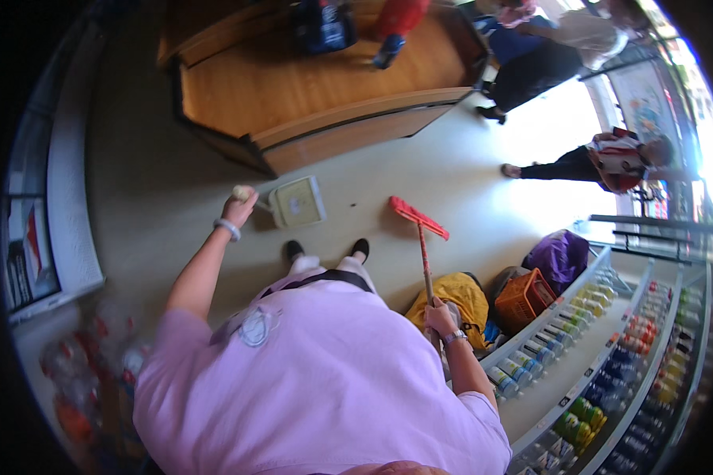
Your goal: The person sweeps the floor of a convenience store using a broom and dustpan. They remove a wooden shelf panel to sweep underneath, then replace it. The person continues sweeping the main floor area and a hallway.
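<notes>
My left hand (pixel 238 209) is closed round the top of the handle of a long-handled dustpan. The pale dustpan (pixel 299 215) rests on the floor ahead of my feet, just right of that hand. My right hand (pixel 442 317) grips the stick of a broom (pixel 418 217) at my right side. The broom's wide red head touches or hovers just over the floor, to the right of the dustpan; I cannot tell which. A small dark speck (pixel 352 205) lies on the floor between dustpan and broom head.
A wooden counter (pixel 317 87) stands ahead, with dark and red items on it. On the right are a yellow bag (pixel 454 305), an orange basket (pixel 523 301), a purple bag (pixel 558 257) and bottle shelves (pixel 566 348). Clear plastic bottles (pixel 71 360) pile up at left. People (pixel 618 162) stand at far right.
</notes>
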`<state>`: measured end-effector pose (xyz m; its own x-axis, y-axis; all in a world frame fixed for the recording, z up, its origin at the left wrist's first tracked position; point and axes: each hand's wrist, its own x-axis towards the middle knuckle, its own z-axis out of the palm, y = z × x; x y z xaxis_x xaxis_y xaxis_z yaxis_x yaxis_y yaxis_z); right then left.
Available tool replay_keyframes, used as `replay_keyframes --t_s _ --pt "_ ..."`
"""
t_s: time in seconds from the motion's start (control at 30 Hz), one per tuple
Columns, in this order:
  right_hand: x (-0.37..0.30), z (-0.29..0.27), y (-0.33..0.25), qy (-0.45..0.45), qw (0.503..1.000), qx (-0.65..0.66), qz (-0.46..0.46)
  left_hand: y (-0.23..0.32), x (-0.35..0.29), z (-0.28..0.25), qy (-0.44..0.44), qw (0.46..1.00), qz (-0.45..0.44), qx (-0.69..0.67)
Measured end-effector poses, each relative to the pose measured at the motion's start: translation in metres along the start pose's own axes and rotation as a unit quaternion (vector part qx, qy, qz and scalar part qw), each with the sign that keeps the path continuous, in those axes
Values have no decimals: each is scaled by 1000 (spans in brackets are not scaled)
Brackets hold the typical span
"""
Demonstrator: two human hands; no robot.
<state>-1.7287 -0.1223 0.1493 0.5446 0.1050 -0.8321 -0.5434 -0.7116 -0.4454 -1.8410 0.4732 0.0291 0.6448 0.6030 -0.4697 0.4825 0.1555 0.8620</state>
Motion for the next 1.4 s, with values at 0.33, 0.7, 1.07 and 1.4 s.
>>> replay_keyframes --t_s 0.33,0.7,1.07,1.4 --pt "-24 58 -37 -103 986 9 -130 46 -10 13 2 988 45 147" --pt "-3 -34 -83 -26 978 199 59 -3 -13 2 109 992 -21 -62" --pt "198 -174 -46 143 967 210 0 -5 -29 9 181 966 -106 -154" --pt "341 -155 -38 127 986 112 -2 1 -18 16 153 975 -122 -106"
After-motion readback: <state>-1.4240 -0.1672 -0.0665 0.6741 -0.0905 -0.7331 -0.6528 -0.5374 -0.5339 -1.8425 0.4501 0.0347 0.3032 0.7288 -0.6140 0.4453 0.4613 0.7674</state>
